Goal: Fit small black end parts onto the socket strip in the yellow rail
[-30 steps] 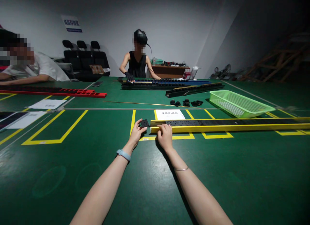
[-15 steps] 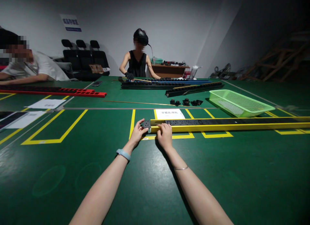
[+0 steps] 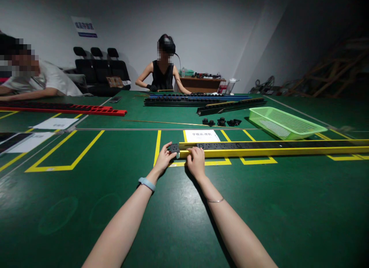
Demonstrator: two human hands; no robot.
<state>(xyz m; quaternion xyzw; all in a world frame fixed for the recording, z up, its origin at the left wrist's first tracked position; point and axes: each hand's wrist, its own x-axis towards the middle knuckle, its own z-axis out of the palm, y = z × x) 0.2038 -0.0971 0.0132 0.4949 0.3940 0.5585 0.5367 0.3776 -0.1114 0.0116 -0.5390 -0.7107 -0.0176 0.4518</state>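
Between the thumb and fingers of my left hand is a black socket module, right at the left end of a long yellow rail. My right hand is closed on the rail near that end, its fingertips over the front wall. Several black socket modules sit in a row inside the channel, just right of my right hand. A short stretch of the channel between the held module and that row is bare. My fingers partly hide the rail's end.
Behind the rail lie a white label sheet, loose black modules, a thin rod and a green basket. Across the table a person handles dark rails. Another person leans in beside a red rail.
My hands, the held module and the yellow rail stay in place. Across the table, the person's gloved hand has drawn back to the left.
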